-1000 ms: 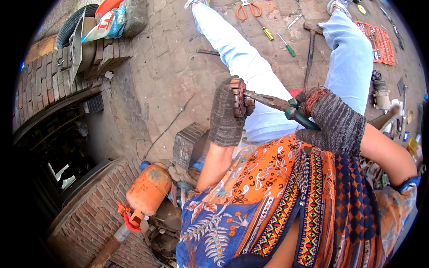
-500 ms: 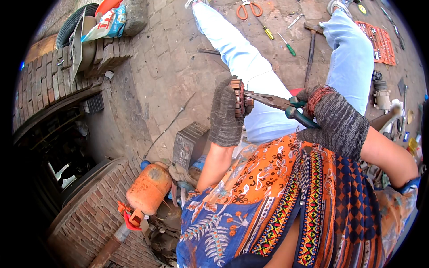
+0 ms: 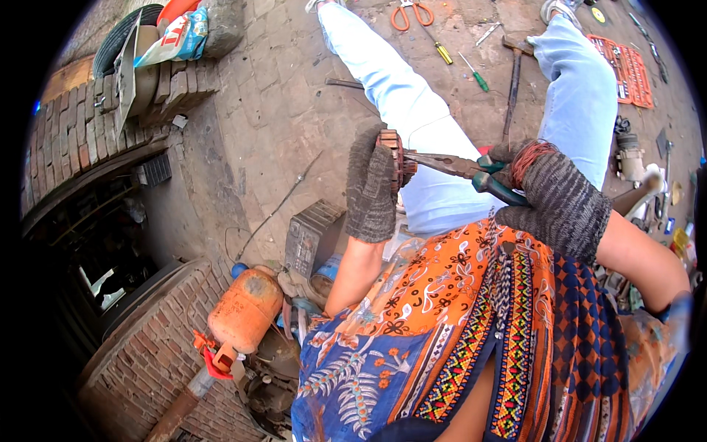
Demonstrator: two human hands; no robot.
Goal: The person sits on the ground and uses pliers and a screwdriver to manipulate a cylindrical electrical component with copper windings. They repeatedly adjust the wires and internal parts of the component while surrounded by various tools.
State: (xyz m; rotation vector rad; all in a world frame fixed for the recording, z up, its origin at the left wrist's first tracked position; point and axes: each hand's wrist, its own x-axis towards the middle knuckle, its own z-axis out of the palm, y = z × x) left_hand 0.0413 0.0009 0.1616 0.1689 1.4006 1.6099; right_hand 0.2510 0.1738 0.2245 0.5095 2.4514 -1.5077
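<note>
My left hand (image 3: 369, 193), in a dark grey knitted glove, is closed around a motor armature (image 3: 398, 163) with copper-coloured windings and slots on its rim. From the right, a pair of long-nose pliers (image 3: 451, 165) with dark green handles reaches it, the jaw tips touching its face. My gloved right hand (image 3: 565, 200) grips the handles, its fingers partly hidden behind them. A tangle of thin copper wire (image 3: 532, 153) lies over the knuckles of that hand. Whether the jaws hold a strand is too small to tell.
A hammer (image 3: 513, 88), a green screwdriver (image 3: 473, 71), a yellow screwdriver (image 3: 436, 46) and orange-handled scissors (image 3: 409, 16) lie on the brick floor between my legs. An orange socket set case (image 3: 622, 70) sits at far right. An orange tank (image 3: 245, 309) and a grey box (image 3: 311, 236) are at left.
The fingers of my left hand have shifted slightly on the armature. The pliers and my right hand have barely moved.
</note>
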